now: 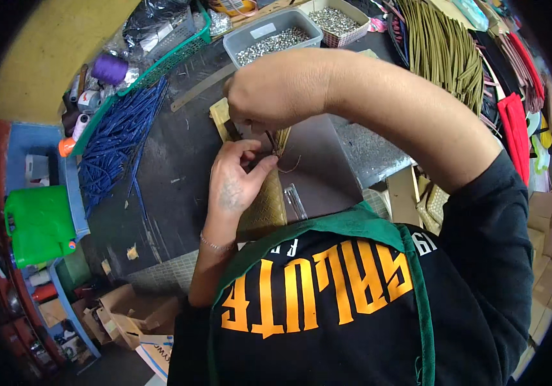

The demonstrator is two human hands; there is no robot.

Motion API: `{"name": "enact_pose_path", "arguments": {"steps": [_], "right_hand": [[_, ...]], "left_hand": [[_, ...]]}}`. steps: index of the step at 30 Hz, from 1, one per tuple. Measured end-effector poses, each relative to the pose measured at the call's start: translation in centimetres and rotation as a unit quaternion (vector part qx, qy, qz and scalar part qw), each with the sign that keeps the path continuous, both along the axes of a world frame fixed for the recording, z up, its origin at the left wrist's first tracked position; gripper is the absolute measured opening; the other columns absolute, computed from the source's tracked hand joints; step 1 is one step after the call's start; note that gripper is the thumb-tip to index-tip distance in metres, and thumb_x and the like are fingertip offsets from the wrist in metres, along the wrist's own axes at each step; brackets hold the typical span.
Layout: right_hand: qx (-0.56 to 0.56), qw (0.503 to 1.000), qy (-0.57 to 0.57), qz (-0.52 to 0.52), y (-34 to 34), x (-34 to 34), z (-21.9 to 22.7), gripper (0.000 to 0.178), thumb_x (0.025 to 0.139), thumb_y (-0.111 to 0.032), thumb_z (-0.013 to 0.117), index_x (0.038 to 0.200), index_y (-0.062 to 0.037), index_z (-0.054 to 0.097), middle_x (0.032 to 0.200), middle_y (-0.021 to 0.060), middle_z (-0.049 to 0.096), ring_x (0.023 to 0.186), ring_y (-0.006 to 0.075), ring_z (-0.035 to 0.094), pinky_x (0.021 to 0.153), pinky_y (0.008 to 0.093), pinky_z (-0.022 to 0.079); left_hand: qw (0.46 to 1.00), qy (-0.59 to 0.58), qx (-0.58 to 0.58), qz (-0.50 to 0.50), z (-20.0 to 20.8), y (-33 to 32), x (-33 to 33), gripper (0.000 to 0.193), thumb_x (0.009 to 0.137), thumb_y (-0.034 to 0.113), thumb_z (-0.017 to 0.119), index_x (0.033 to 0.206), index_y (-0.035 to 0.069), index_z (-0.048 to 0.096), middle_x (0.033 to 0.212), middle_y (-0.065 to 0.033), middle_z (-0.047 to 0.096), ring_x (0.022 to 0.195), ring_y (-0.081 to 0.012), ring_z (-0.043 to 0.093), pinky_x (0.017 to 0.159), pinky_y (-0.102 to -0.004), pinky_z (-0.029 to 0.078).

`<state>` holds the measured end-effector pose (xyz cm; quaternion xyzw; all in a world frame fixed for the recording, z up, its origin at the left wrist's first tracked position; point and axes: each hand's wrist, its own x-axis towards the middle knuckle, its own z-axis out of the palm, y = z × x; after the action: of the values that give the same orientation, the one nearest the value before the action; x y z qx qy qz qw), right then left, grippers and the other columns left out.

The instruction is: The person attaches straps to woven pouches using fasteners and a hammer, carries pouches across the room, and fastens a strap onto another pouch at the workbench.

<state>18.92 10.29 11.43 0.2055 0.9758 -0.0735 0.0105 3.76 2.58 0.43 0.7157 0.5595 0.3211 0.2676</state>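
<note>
A gold woven piece (263, 207) with a crosshatched surface lies in front of me at the table's near edge. My left hand (232, 183) is closed in a pinch on its upper part, thumb and index finger near a bunch of narrow gold strips (282, 139). Right above it, my right hand (275, 90) is closed in a fist, its forearm arched across from the right. A thin dark tool (270, 137) points down from that fist to the left fingertips; its handle is hidden, so its kind is unclear. A loose thread (296, 166) curls out beside the left thumb.
Beneath the work lies a grey-brown board (327, 168), with a small clear object (295, 202) on it. Blue cords (118, 138) are heaped at the left, olive cords (443, 55) at the far right. Behind stand a tub (275, 44) of metal pieces and a metal ruler (202, 89).
</note>
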Motion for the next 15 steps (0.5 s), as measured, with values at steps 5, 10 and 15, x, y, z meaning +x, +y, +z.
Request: {"name": "enact_pose_path", "arguments": {"steps": [5, 10, 15], "right_hand": [[0.031, 0.994, -0.097, -0.032, -0.4, -1.8, 1.8, 0.022, 0.065, -0.02, 0.068, 0.079, -0.0036, 0.066, 0.07, 0.0119, 0.063, 0.07, 0.0281, 0.062, 0.064, 0.0364, 0.05], [0.075, 0.989, -0.121, -0.026, 0.3, -2.2, 1.3, 0.031, 0.057, -0.023, 0.075, 0.079, -0.003, 0.066, 0.072, 0.0119, 0.064, 0.074, 0.0269, 0.063, 0.066, 0.0355, 0.051], [0.046, 0.993, -0.102, -0.025, 1.5, -2.7, 0.7, 0.028, 0.054, -0.022, 0.075, 0.072, -0.0023, 0.066, 0.068, 0.0114, 0.063, 0.068, 0.0268, 0.063, 0.062, 0.0356, 0.05]], "left_hand": [[0.999, 0.007, -0.049, 0.009, 0.0, -0.5, 0.2, 0.017, 0.065, 0.011, 0.072, 0.07, -0.002, 0.061, 0.071, -0.0064, 0.056, 0.059, -0.0114, 0.054, 0.056, -0.0246, 0.044], [0.991, -0.103, -0.064, 0.049, -1.4, -0.6, 1.2, 0.015, 0.064, 0.008, 0.069, 0.065, -0.002, 0.059, 0.065, -0.0096, 0.051, 0.055, -0.018, 0.054, 0.053, -0.0259, 0.043], [0.993, -0.088, -0.025, 0.073, -1.8, -0.9, 1.6, 0.015, 0.064, 0.006, 0.066, 0.061, -0.002, 0.054, 0.066, -0.0089, 0.049, 0.057, -0.0188, 0.051, 0.054, -0.0298, 0.041]]}}
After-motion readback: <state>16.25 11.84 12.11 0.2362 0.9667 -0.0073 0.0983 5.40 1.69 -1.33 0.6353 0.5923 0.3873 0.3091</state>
